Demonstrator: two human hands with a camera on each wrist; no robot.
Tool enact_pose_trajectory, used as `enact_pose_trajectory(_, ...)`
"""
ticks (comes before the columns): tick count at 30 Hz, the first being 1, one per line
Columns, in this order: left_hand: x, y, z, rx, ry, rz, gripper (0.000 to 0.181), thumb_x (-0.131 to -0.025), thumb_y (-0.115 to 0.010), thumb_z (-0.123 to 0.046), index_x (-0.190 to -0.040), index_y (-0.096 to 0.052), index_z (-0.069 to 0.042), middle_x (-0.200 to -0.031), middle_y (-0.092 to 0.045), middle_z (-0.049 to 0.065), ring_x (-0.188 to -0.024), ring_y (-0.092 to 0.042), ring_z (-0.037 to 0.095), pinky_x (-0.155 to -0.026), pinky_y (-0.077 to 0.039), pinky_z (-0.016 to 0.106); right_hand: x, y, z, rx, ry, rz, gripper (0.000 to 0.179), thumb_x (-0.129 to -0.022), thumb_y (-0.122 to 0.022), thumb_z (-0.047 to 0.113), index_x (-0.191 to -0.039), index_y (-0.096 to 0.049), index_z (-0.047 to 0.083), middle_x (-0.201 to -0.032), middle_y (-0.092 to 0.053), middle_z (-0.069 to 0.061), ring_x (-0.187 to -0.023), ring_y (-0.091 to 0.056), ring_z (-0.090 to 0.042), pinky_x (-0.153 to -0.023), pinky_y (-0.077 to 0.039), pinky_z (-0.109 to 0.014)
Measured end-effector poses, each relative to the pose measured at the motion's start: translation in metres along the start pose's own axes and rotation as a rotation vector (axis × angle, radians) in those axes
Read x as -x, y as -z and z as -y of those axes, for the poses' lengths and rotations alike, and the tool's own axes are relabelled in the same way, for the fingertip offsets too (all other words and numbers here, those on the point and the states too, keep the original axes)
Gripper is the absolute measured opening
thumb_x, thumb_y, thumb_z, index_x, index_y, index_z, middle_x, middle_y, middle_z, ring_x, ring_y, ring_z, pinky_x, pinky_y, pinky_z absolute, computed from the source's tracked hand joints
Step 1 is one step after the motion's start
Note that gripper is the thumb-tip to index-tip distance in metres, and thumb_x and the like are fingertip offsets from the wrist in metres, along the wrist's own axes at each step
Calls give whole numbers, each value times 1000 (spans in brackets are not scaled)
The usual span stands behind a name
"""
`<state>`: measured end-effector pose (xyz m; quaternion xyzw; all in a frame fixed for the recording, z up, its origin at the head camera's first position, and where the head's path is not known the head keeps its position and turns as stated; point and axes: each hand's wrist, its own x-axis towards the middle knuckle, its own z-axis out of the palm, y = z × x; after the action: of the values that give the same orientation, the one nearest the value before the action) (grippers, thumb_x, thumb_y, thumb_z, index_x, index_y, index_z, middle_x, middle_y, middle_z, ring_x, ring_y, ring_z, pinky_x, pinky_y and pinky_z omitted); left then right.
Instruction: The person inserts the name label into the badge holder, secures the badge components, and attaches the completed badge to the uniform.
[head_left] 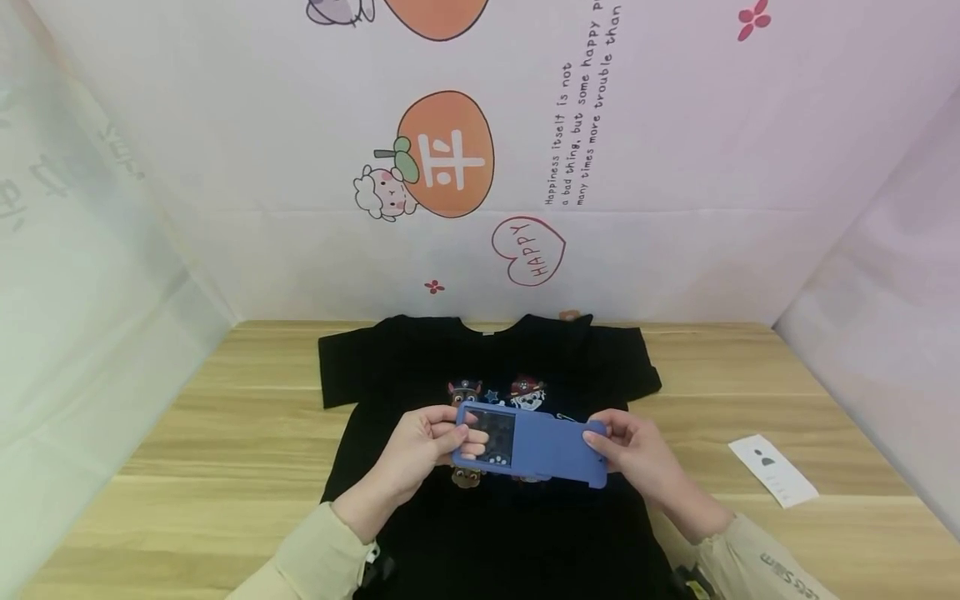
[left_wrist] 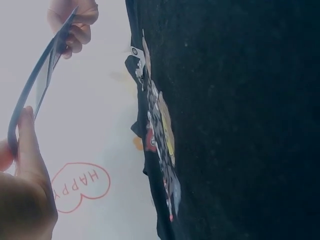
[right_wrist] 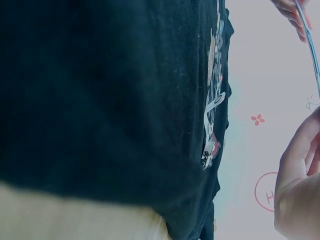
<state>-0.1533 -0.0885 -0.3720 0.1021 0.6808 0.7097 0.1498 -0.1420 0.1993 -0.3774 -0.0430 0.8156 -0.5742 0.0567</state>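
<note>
Two hands grip blue folding board above black T-shirt on desk. Left hand pinches 9 o'clock end, right hand pinches 3 o'clock end. Long axis of board runs 9-to-3; both hands equally near. White paper slip at 3 o'clock.

A person is wearing a pale beige long-sleeved top. Both hands, the left hand and the right hand, are bare. Dark lettering is running along the right sleeve near the cuff.
</note>
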Motion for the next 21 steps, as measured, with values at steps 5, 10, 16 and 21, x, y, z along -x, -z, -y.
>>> enact_pose_trajectory(5,1,6,0,-23,-9,-23,28,-94,-55,-4,-115,-53,16,-99,-71,18,-85,-70,11,-81,-56,30,0,2,0,23,-20,-21,24,-95,-55,9,-112,-56,-7,-89,-63,-11,-81,-64,-17,-72,-59,-35)
enact_pose_trajectory(10,3,11,0,-38,-13,-27,28,-94,-54,-3,-115,-53,16,-99,-71,18,-84,-70,10,-82,-56,31,-1,3,-1,30,-17,-15,25,-95,-55,10,-114,-56,-7,-92,-63,-12,-83,-64,-19,-73,-58,-37)
enact_pose_trajectory(16,5,12,0,-35,-8,-25,29,-95,-53,-2,-116,-51,17,-99,-71,19,-81,-70,8,-81,-56,31,0,4,-1,20,-9,-5,25,-96,-54,9,-114,-55,-8,-91,-62,-12,-83,-64,-17,-73,-58,-36)
enact_pose_trajectory(21,8,15,0,-42,-16,-41,31,-95,-55,-4,-117,-51,17,-100,-71,19,-83,-70,9,-82,-56,33,1,9,0,18,-8,5,27,-96,-54,11,-115,-54,-8,-91,-61,-10,-83,-63,-14,-73,-58,-33)
